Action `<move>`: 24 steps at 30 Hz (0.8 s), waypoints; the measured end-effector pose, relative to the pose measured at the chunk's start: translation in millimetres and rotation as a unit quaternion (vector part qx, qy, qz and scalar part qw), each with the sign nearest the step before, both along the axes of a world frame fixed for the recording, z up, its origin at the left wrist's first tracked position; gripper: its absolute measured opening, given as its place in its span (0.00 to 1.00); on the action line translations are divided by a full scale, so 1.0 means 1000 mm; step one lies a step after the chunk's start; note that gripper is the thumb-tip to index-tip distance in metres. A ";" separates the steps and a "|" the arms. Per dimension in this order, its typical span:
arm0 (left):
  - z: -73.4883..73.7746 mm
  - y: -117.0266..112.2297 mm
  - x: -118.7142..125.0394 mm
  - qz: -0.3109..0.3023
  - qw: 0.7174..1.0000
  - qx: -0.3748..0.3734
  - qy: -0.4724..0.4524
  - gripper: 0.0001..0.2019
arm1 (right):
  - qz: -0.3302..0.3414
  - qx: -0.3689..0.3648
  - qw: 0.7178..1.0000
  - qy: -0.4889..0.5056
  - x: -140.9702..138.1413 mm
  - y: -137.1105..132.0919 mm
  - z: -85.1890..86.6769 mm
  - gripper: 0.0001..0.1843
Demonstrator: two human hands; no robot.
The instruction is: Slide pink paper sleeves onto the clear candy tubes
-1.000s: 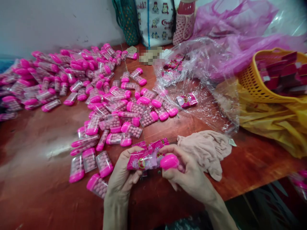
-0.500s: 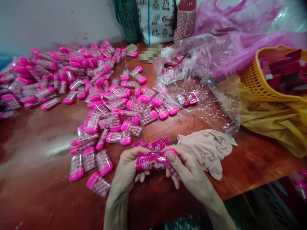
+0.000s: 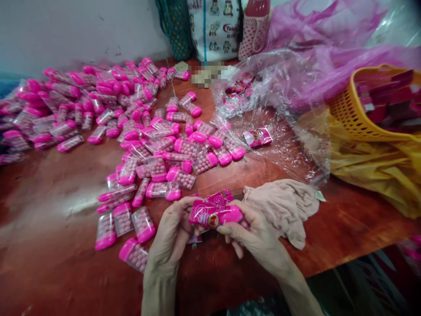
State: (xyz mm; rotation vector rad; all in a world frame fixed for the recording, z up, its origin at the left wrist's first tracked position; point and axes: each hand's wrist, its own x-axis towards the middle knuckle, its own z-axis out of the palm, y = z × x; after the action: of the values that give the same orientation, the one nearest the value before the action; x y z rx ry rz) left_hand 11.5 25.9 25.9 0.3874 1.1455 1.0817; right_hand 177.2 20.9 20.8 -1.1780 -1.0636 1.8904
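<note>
Held between my two hands is a shiny magenta printed sleeve (image 3: 202, 213). My left hand (image 3: 171, 228) grips its left end, fingers curled behind it. A small clear candy box with a pink cap (image 3: 232, 214) is pinched in my right hand (image 3: 259, 235); its capped end overlaps the sleeve's right end, and I cannot tell how far it is inside. More printed sleeves (image 3: 225, 195) lie on the table just behind my hands. Several candy boxes filled with pink balls (image 3: 143, 224) rest left of my left hand.
A large pile of candy boxes (image 3: 108, 85) spreads over the red-brown table (image 3: 59, 245). Right of it are crumpled clear plastic (image 3: 283, 101) with sleeves in it, a beige cloth (image 3: 283, 204) and a yellow basket (image 3: 348, 105) on yellow plastic. Bags (image 3: 215, 30) stand at the back wall.
The sleeve and candy box have tilted and shifted slightly. My right thumb has slid from on top of the pink cap down to its lower edge, so more of the cap shows.
</note>
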 end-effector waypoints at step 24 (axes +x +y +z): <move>-0.001 -0.017 0.039 0.009 1.000 0.018 -0.024 0.11 | -0.024 0.005 1.000 0.015 -0.029 -0.022 0.003 0.09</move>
State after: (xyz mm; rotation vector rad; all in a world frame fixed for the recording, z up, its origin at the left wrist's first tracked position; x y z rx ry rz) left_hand 50.6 9.3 24.9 0.3786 1.0891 1.1226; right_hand 148.5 -1.4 24.3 -1.1568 -1.0184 1.8577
